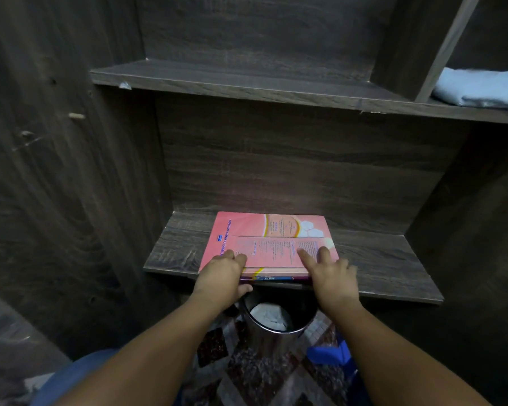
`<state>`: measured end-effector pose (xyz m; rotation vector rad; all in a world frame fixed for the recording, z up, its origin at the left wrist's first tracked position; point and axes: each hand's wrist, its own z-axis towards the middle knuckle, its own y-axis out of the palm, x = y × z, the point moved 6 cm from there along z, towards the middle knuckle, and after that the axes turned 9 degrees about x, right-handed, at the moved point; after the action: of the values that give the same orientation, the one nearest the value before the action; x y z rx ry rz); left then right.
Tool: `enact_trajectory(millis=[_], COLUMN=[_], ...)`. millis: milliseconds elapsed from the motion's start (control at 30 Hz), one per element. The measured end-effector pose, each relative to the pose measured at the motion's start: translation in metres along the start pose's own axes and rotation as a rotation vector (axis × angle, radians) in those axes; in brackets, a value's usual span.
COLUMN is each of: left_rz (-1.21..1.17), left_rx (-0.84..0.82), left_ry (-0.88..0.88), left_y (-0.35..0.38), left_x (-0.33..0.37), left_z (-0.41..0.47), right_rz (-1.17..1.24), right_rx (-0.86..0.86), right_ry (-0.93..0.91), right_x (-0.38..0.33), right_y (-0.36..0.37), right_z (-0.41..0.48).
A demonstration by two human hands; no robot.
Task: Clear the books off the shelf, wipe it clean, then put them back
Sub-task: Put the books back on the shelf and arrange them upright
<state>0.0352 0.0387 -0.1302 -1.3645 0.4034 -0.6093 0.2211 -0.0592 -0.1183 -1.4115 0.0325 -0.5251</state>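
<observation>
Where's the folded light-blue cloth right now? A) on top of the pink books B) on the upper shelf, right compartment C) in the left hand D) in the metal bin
B: the folded light-blue cloth lies on the upper shelf right of the divider, while both the left hand and the right hand rest on the pink books on the lower shelf.
</observation>
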Motion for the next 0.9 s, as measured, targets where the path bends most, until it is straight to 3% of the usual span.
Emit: enact_trajectory(millis=[100,233,400,533,633,900], left_rz=[0.057,0.085,0.104,0.032,-0.041,-0.461], left_rx=[0.049,0.146,0.151,0.163,0.207,0.476], left_ry=[0.017,0.026,-0.047,-0.113,-0.181,-0.473], left_y=[-0.008,-0.019,-0.032,-0.035,-0.041,-0.068], left_x=[0.012,0.023,0.014,0.007,-0.001,-0.048], left_z=[-0.003,0.003,0.013,0.011,0.008,-0.004], right_rz=[0.013,0.188,0.538,0.799,0.883,0.603], right_rx=[0.279,0.628,0.734,0.766,0.641,0.265], right_ry=[0.061,0.011,0.023,0.089,0.187,0.066], right_x=[0.0,-0.003,-0.006,0.0,-0.005,-0.029], right_y=[-0.031,-0.061,-0.081,-0.079,-0.067,-0.043], right_z=[0.0,-0.001,0.0,0.0,0.003,0.004])
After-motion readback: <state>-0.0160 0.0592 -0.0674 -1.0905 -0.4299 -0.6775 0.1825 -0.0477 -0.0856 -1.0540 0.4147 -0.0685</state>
